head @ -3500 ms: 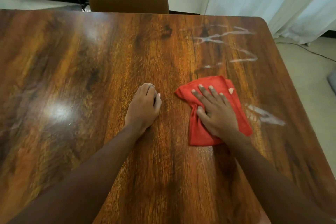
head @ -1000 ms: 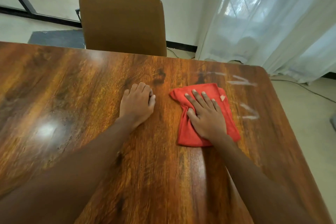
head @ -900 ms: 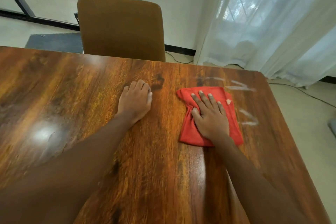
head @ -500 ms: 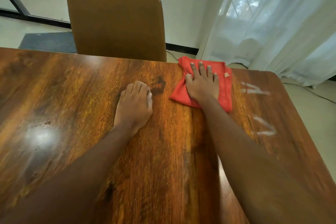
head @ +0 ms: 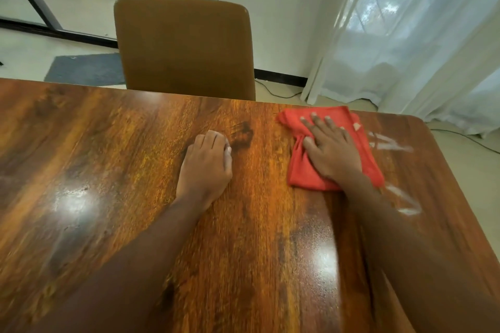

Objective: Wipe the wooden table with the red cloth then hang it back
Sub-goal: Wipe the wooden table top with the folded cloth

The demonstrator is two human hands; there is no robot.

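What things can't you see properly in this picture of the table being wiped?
- Head view: the wood under the red cloth is hidden by the cloth and the right hand pressing on it.
- The wooden table is cut off at the left and bottom edges.
- The chair seat and legs sit behind the table.
- The white smears are blurred.
- Where the cloth hangs does not show.
- The left hand covers its own palm.

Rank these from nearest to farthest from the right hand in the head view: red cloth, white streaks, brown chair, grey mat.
1. red cloth, under the right hand.
2. white streaks, just right.
3. brown chair, behind the table.
4. grey mat, far left floor.
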